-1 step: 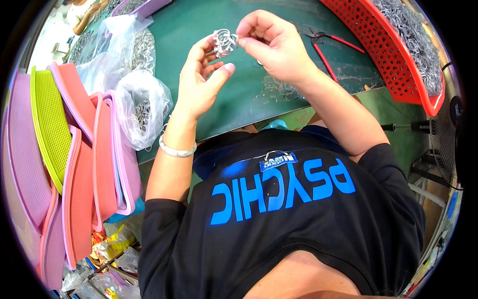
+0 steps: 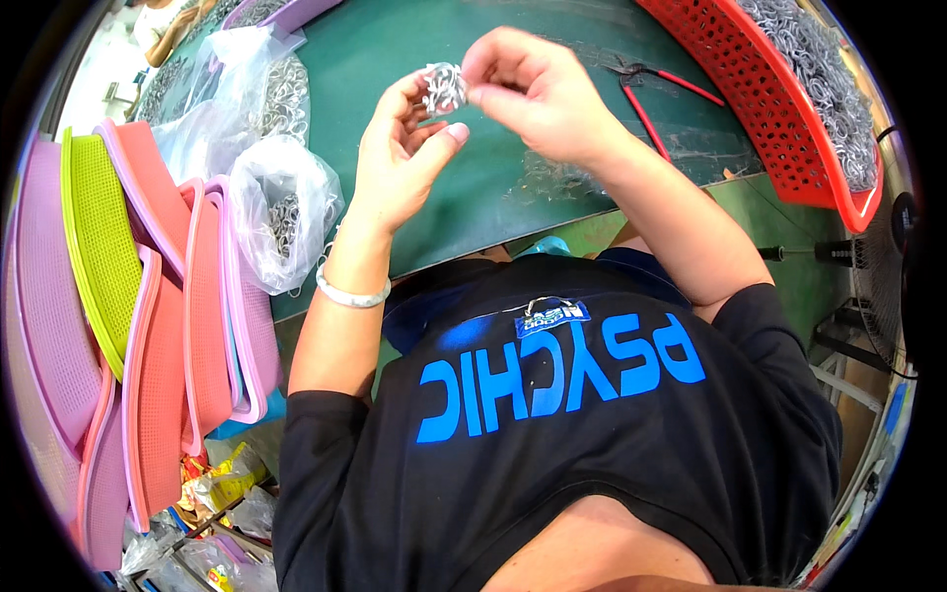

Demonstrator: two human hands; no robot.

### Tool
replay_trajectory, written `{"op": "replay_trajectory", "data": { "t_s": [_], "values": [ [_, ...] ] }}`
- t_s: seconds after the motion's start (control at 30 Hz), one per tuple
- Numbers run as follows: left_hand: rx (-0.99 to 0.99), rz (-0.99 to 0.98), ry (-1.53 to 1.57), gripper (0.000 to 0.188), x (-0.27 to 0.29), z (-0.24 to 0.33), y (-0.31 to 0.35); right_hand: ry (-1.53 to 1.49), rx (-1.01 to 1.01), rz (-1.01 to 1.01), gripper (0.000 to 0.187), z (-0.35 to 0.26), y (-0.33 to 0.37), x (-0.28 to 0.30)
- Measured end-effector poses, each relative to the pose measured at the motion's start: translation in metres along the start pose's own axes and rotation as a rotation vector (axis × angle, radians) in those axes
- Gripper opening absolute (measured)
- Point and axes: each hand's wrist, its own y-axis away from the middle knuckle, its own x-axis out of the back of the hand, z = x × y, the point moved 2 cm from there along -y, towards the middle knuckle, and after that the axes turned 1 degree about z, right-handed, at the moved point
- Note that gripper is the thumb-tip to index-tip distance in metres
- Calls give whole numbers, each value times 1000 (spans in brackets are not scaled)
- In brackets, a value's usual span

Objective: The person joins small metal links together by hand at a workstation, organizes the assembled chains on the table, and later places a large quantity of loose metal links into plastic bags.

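We've got L hand (image 2: 402, 158) gripping bunch of silver metal loops (image 2: 444, 91) over green tabletop (image 2: 469, 202); R hand (image 2: 533, 99) at its R edge, can't tell if clamped. Red-handled pliers (image 2: 646, 123) nearby.

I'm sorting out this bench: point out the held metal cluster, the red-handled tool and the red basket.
Metal cluster (image 2: 444, 91): head view, its middle.
Red-handled tool (image 2: 686, 86): head view, upper handle.
Red basket (image 2: 765, 107): head view, perforated side wall.

Left fingers (image 2: 439, 150) holding bunched metal loops (image 2: 445, 91), right fingers (image 2: 501, 105) at their edge, green table (image 2: 464, 222) beneath
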Motion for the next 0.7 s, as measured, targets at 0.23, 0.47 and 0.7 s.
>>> {"op": "replay_trajectory", "data": {
  "t_s": [0.23,0.47,0.7],
  "values": [
    [148,33,-37,57,1,-2,0,130,98,-13,8,3,-1,-2],
    [18,161,-323,56,13,-12,-4,373,92,34,8,9,-8,2],
    [154,146,33,36,20,-20,-8,437,34,-25,8,15,-11,0]
  ]
}}
